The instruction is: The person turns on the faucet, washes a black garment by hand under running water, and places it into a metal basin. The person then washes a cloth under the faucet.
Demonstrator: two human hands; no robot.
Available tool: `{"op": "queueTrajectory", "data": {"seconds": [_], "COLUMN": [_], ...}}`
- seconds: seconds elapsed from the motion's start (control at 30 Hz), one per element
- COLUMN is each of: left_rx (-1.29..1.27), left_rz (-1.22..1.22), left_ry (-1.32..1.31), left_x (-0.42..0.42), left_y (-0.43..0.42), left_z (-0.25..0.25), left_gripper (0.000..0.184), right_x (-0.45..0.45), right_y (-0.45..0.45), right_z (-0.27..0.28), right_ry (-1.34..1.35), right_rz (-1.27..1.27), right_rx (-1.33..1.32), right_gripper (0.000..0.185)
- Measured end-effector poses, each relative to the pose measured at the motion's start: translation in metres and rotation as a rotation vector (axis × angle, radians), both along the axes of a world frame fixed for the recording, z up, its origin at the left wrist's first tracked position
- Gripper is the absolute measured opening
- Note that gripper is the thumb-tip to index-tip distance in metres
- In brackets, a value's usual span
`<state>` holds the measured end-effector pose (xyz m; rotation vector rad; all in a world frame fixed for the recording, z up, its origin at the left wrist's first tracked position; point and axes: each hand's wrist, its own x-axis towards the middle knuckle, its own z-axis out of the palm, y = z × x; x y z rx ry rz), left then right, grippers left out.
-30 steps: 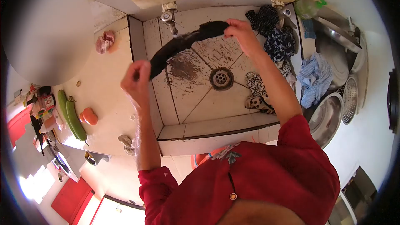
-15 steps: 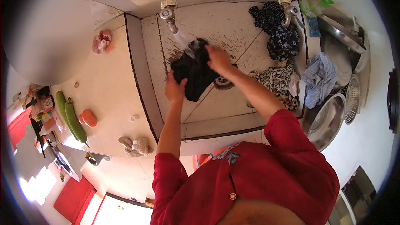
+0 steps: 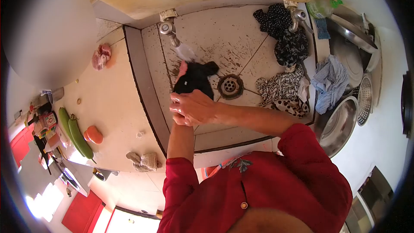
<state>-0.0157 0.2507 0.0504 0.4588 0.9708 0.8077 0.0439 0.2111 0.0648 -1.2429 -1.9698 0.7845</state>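
Observation:
A wet black garment lies on the stained tiled sink floor just below the running tap. My right hand is closed, its fingers curled over the near end of the garment at my left wrist. My left forearm reaches up beneath it. Most of my left hand is hidden by the garment and my right hand. A pinkish patch shows at the garment's far left edge; whether it is fingers or cloth I cannot tell. The round drain sits right of the garment.
Patterned dark clothes and a printed cloth lie along the sink's right side, below a second tap. Beyond the rim are a striped cloth and a steel bowl. Green vegetables rest on the left counter.
The garment has been drawn left and bunched, uncovering the drain. My right hand has moved from its far right side down to my left wrist. My left hand has become mostly hidden.

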Motion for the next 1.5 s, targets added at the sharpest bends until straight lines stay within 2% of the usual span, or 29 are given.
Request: {"op": "queueTrajectory", "data": {"seconds": [0.03, 0.1, 0.17, 0.27, 0.3, 0.33, 0.37, 0.43, 0.5, 0.53, 0.6, 0.63, 0.7, 0.73, 0.8, 0.83, 0.9, 0.97, 1.0, 1.03, 1.1, 1.17, 1.2, 1.27, 1.3, 1.33, 1.37, 1.47, 1.5], "left_rx": [-0.061, -0.187, -0.309, -0.360, -0.371, -0.379, -0.384, -0.401, -0.339, -0.196, -0.245, -0.201, -0.115, -0.015, 0.191, 0.141, 0.030, -0.285, -0.437, -0.411, -0.351, -0.351, -0.348, -0.306, -0.264, -0.215, -0.332, -0.335, -0.246], "left_rz": [0.036, 0.108, 0.176, 0.161, 0.158, 0.155, 0.151, 0.147, 0.188, 0.122, 0.186, 0.192, 0.205, 0.086, -0.157, -0.153, -0.143, -0.079, -0.046, -0.059, -0.078, -0.140, -0.173, -0.145, 0.002, 0.141, 0.213, 0.083, 0.027], "left_ry": [-0.005, -0.005, -0.009, 0.012, -0.008, -0.030, -0.054, -0.096, 0.013, 0.000, -0.075, -0.021, 0.098, 0.161, 0.284, 0.316, 0.387, 0.083, -0.077, -0.179, -0.388, -0.764, -0.947, -0.577, -0.315, -0.059, 0.010, -0.181, 0.104], "left_x": [0.004, 0.007, 0.008, 0.006, 0.004, 0.002, 0.002, 0.002, 0.002, 0.006, 0.008, 0.010, 0.005, -0.006, -0.023, -0.027, -0.038, -0.041, -0.038, -0.032, -0.014, -0.025, -0.034, -0.040, -0.020, 0.000, 0.006, -0.010, 0.000], "left_y": [0.000, -0.002, 0.000, 0.006, 0.006, 0.008, 0.011, 0.013, 0.007, 0.012, 0.019, 0.022, 0.022, 0.023, 0.029, 0.028, 0.022, 0.017, 0.017, 0.017, 0.024, 0.035, 0.039, 0.032, 0.029, 0.030, 0.031, 0.042, 0.037], "left_z": [-0.003, -0.012, -0.021, -0.029, -0.034, -0.038, -0.043, -0.051, -0.049, -0.032, -0.024, -0.019, -0.008, -0.020, -0.041, -0.041, -0.036, -0.036, -0.038, -0.032, -0.014, -0.080, -0.108, -0.100, -0.076, -0.056, -0.045, -0.079, -0.054], "left_gripper": [0.047, 0.044, 0.042, 0.039, 0.038, 0.038, 0.038, 0.038, 0.039, 0.040, 0.041, 0.041, 0.042, 0.043, 0.045, 0.046, 0.048, 0.049, 0.050, 0.050, 0.051, 0.048, 0.046, 0.039, 0.040, 0.041, 0.037, 0.038, 0.038], "right_x": [-0.003, 0.022, 0.045, 0.048, 0.036, 0.024, 0.016, 0.025, 0.057, 0.062, 0.076, 0.082, 0.082, 0.082, 0.077, 0.074, 0.082, 0.081, 0.061, 0.054, 0.010, -0.007, 0.000, 0.022, 0.024, 0.036, 0.040, 0.041, 0.033], "right_y": [0.001, 0.041, 0.074, 0.074, 0.059, 0.047, 0.040, 0.045, 0.080, 0.083, 0.084, 0.084, 0.074, 0.073, 0.070, 0.069, 0.076, 0.082, 0.078, 0.070, 0.041, 0.020, 0.026, 0.047, 0.068, 0.083, 0.088, 0.087, 0.079], "right_z": [-0.001, -0.035, -0.065, -0.068, -0.059, -0.050, -0.045, -0.058, -0.093, -0.099, -0.100, -0.090, -0.094, -0.099, -0.108, -0.112, -0.112, -0.088, -0.085, -0.057, -0.051, -0.019, -0.018, -0.029, -0.053, -0.060, -0.063, -0.049, -0.041], "right_ry": [-0.056, 0.178, -0.041, -0.122, 0.071, 0.083, 0.123, 0.074, -0.086, 0.008, 0.176, 0.283, 0.974, 1.327, 1.461, 1.530, 1.067, 0.535, 0.438, 0.259, 0.035, -0.140, -0.148, -0.146, -0.128, -0.058, 0.018, -0.158, -0.108], "right_rz": [-0.020, -0.249, -0.478, -0.465, -0.516, -0.337, -0.335, -0.386, -0.497, -0.546, -0.638, -0.635, -0.626, -0.582, -0.582, -0.582, -0.592, -0.536, -0.484, -0.256, -0.035, 0.129, 0.097, 0.033, -0.068, -0.316, -0.565, -0.463, -0.395], "right_rx": [0.051, -0.162, -0.204, -0.364, -0.208, -0.319, -0.129, -0.119, -0.478, -0.426, -0.314, -0.510, -1.058, -1.317, -1.285, -1.271, -0.884, -0.570, -0.375, -0.253, -0.041, 0.205, 0.109, -0.095, -0.130, -0.201, -0.277, -0.261, -0.206], "right_gripper": [0.023, 0.023, 0.023, 0.025, 0.026, 0.026, 0.021, 0.020, 0.028, 0.029, 0.033, 0.035, 0.036, 0.037, 0.036, 0.037, 0.035, 0.030, 0.027, 0.022, 0.024, 0.023, 0.022, 0.022, 0.037, 0.030, 0.023, 0.023, 0.023]}}
